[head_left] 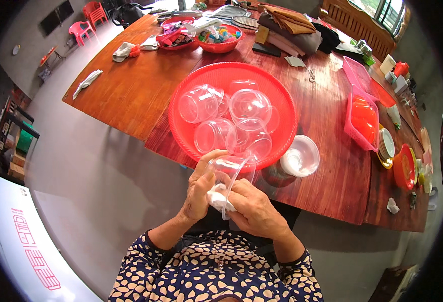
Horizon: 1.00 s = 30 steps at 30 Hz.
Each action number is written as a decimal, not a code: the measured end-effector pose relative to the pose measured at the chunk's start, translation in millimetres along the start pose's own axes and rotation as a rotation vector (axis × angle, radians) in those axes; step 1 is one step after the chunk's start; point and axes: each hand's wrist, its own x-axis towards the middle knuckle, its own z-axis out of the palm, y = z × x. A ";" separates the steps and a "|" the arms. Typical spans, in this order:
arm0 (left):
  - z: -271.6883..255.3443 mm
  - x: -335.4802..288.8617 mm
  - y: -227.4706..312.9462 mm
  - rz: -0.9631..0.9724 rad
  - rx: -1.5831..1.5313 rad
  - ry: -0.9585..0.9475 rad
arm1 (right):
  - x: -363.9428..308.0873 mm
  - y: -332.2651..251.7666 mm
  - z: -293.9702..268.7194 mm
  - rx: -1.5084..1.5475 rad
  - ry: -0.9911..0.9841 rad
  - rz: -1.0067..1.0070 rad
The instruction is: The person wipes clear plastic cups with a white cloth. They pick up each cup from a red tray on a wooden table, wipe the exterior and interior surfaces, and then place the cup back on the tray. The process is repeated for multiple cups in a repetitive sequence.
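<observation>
My left hand (199, 187) is closed around the outside of a clear plastic bowl (225, 168), which I hold tilted on its side just in front of the table. My right hand (255, 207) presses a crumpled white tissue (217, 198) against the bowl, its fingers partly hidden by the rim. Directly beyond my hands stands a round red plastic basket (177, 132) with several clear plastic bowls (250, 105) lying in it at different angles. To the basket's right, a clear plastic bowl (300, 156) sits on the table by itself or stacked; I cannot tell which.
The wooden table (332, 186) fills the middle. Farther off are a red basket of small colourful pieces (220, 36) and folded cloths (289, 30). On the right lie a pink basket (358, 118), plates (386, 143) and an orange-red bowl (405, 167). A crumpled tissue (393, 206) lies near the right edge.
</observation>
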 end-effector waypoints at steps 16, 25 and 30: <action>-48.6 194.5 70.8 0.532 1.073 0.242 | -56.6 15.3 -25.3 0.488 0.254 0.210; -19.9 279.3 42.4 0.289 1.502 0.088 | -71.3 34.3 -28.3 0.500 0.338 0.312; -24.1 299.5 24.6 0.179 1.542 0.046 | -73.2 46.3 -26.2 0.543 0.365 0.375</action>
